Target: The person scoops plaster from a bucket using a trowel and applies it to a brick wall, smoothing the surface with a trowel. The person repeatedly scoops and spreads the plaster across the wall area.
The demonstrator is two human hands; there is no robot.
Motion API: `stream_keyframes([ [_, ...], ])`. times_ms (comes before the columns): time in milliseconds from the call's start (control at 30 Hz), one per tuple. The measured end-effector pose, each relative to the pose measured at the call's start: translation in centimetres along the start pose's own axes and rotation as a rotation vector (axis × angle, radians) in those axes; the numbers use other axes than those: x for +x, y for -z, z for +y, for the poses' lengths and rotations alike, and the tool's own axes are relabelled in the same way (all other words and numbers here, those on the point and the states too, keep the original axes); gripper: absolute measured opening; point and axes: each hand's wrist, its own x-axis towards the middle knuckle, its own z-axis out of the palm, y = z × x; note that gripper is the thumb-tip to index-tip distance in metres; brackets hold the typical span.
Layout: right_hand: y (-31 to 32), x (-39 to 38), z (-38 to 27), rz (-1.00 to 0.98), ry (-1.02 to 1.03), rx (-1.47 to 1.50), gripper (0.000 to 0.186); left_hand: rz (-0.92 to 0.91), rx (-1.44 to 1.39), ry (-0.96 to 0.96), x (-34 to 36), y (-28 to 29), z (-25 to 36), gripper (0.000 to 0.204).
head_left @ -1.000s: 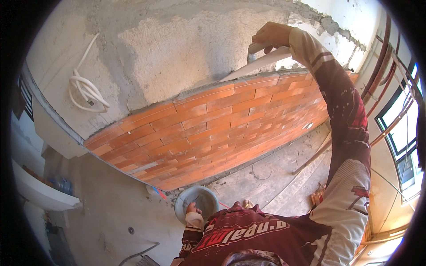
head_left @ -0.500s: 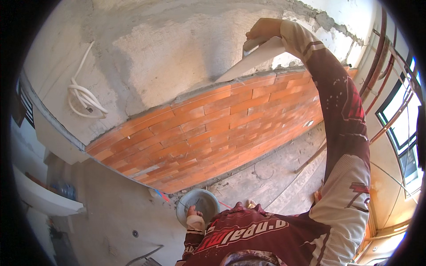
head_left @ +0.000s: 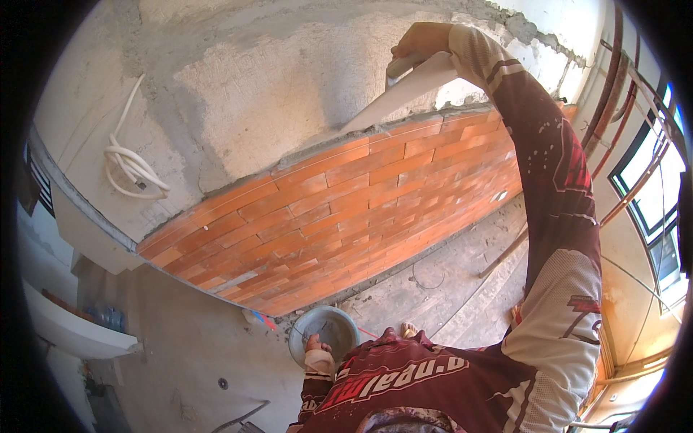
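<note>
My right hand (head_left: 422, 40) reaches up high and is closed round the handle of a plastering trowel (head_left: 401, 94). The trowel's long pale blade slants down to the left, its tip close to the wall just above the brick strip. Below, my left hand (head_left: 316, 344) has its fingers curled at the rim of a round grey basin (head_left: 296, 346); part of the grip is hidden. The basin's inside looks grey and smeared. Orange brickwork (head_left: 361, 195) lies between the two hands, with grey mortar (head_left: 274, 172) along its upper edge and rough plastered wall (head_left: 253, 101) above.
A coil of white tubing (head_left: 137, 169) hangs from the wall at the left. Brown poles (head_left: 613, 79) stand at the right near a dark-framed window (head_left: 650, 195). A plank (head_left: 484, 307) lies on the dusty floor, and a red strip (head_left: 267, 322) is beside the basin.
My right hand and the trowel have shifted slightly left and up in the picture. The wall has shifted slightly left too. My left hand stays at the basin.
</note>
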Motion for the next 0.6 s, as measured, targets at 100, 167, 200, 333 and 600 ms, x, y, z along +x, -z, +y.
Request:
stream_keyframes([
  [100, -0.1, -0.3, -1.7, -0.013, -0.128, 0.137, 0.026, 0.017, -0.016, 0.008, 0.5, 0.9, -0.1, 0.020],
  [167, -0.3, 0.1, -0.7, -0.018, -0.050, 0.174, 0.026, 0.015, -0.021, 0.008, 0.9, 1.0, -0.2, 0.020],
  [200, -0.4, 1.1, 3.7, -0.008, 0.119, 0.081, 0.027, -0.009, -0.003, 0.012, 0.8, -0.1, 0.0, 0.020],
  [333, 0.2, -1.9, -0.6, -0.033, -0.182, 0.197, 0.026, -0.006, 0.009, 0.048, 0.7, 0.2, 0.2, 0.022],
  [600, -3.9, -12.2, -0.7, 0.314, -0.112, 0.549, 0.032, -0.021, -0.016, 0.031, 3.0, 2.2, -0.9, 0.023],
])
